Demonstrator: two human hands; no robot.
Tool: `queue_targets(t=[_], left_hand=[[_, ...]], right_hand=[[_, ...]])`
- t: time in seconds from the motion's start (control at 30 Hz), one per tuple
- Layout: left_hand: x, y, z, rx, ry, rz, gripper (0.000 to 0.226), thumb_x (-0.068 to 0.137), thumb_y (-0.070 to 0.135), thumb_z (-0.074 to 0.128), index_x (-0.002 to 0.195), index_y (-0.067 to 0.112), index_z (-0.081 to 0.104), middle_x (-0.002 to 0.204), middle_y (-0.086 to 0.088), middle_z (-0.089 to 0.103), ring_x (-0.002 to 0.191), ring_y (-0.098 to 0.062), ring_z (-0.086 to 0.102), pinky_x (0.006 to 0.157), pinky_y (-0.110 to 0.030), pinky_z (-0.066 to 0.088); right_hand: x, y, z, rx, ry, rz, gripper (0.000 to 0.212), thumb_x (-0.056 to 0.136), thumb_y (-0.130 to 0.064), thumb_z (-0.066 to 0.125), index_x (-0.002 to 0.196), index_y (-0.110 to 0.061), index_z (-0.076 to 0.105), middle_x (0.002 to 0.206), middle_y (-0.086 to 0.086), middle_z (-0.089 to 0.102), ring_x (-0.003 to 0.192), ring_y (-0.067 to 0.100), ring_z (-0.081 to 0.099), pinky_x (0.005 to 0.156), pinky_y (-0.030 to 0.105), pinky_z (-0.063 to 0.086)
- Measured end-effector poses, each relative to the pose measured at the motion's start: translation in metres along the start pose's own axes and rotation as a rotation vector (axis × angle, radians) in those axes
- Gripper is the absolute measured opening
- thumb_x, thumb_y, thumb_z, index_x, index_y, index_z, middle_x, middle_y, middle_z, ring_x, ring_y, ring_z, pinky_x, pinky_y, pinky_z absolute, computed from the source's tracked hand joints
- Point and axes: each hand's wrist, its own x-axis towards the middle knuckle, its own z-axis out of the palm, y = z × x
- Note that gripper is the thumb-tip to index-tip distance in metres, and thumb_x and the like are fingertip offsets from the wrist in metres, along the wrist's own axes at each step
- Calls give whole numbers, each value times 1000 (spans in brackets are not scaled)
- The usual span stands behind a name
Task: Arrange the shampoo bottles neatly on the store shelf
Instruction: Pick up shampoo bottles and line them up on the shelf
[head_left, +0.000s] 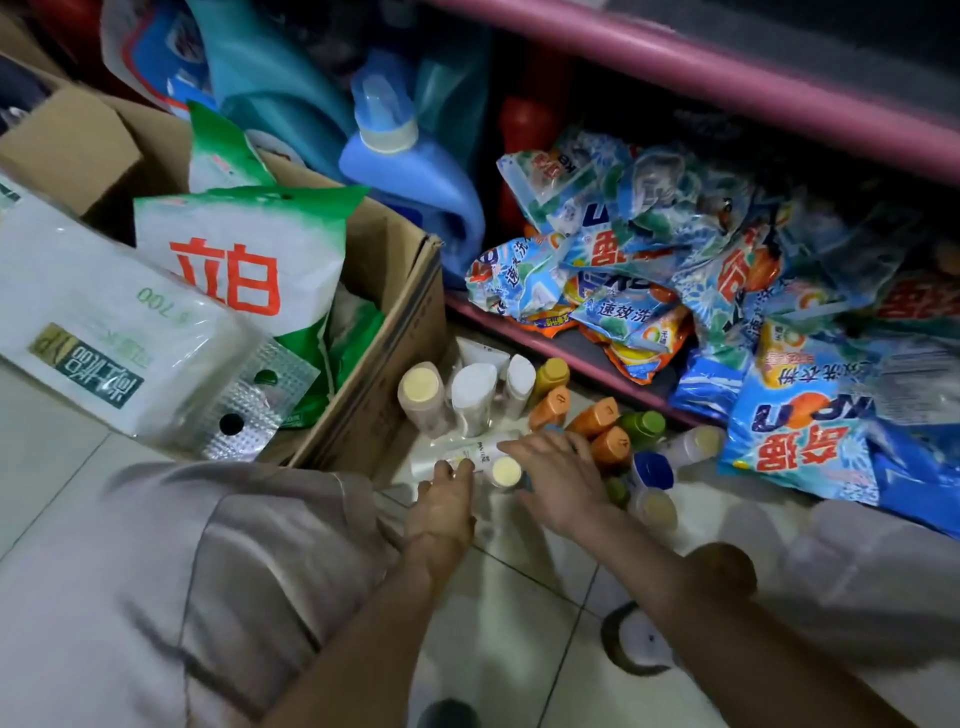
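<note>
Left hand (448, 499) fingertips touch lying white bottle (467, 454); right hand (558, 480) spread over bottles.

A green-and-white bag (244, 254) in the cardboard box (384, 332) is showing two big red characters, 立白, upside down to the camera. The white plastic-wrapped pack (109, 332) beside it is carrying the number 700 in green, also upside down, above a dark green label whose characters are too distorted to read. Among the blue detergent packets (649, 270) on the pink shelf (675, 62), one is displaying 速效洗, and a bigger blue bag (800, 431) is showing red characters, inverted and unclear.
</note>
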Motion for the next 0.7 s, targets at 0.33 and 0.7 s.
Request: queue_targets(t=[0.33,0.7], left_hand=[[9,-3,2,66,45,7,37,92,3,47,127,11,37,129,-11,43,113,-34,52,88,-44,44],[-40,17,-79,163,194,118,34,94,32,52,114,5,48,113,-18,60,102,-36,59,80,-40,47]], right_hand=[[13,-14,20,-344,15,-134,42,94,-19,41,136,-14,38,145,9,44,143,19,21,117,38,2],[-70,-3,-90,293,145,161,39,86,-44,60,118,-21,58,105,7,66,100,27,60,82,34,50]])
